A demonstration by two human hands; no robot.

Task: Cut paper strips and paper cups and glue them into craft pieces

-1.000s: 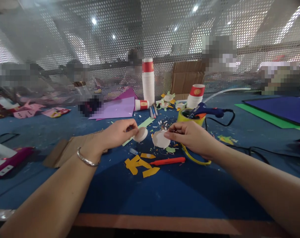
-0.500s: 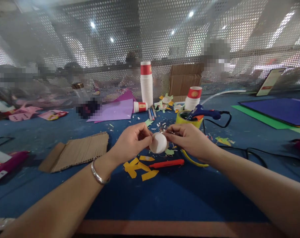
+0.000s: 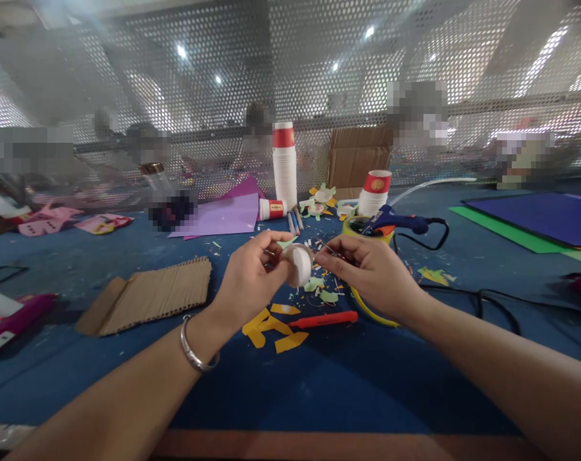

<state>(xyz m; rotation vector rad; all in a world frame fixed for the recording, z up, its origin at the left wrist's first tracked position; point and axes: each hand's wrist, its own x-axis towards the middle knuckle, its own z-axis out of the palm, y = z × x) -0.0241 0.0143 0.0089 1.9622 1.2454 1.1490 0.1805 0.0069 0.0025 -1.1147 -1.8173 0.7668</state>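
Observation:
My left hand (image 3: 254,269), with a silver bangle at the wrist, pinches a small round piece (image 3: 301,266), a white disc against a brown backing, by its left edge. Just right of that piece is my right hand (image 3: 367,269), closed on a thin metal tool (image 3: 325,246); its kind is hidden by the fingers. The tool's tip points toward the disc, and I cannot tell whether they touch. Below both hands lie an orange-red marker (image 3: 325,319) and several yellow paper scraps (image 3: 264,328).
Corrugated cardboard (image 3: 160,294) lies left. Behind are a tall paper cup stack (image 3: 285,173), a shorter stack (image 3: 374,192) and purple paper (image 3: 223,216). A blue glue gun (image 3: 400,221) rests on a yellow tape roll (image 3: 355,225), its black cord (image 3: 480,298) trailing right. Green scraps litter the middle.
My left hand has tilted the round piece and drawn it slightly left, out of my right fingers' reach. More of its brown backing and the thin tool now show.

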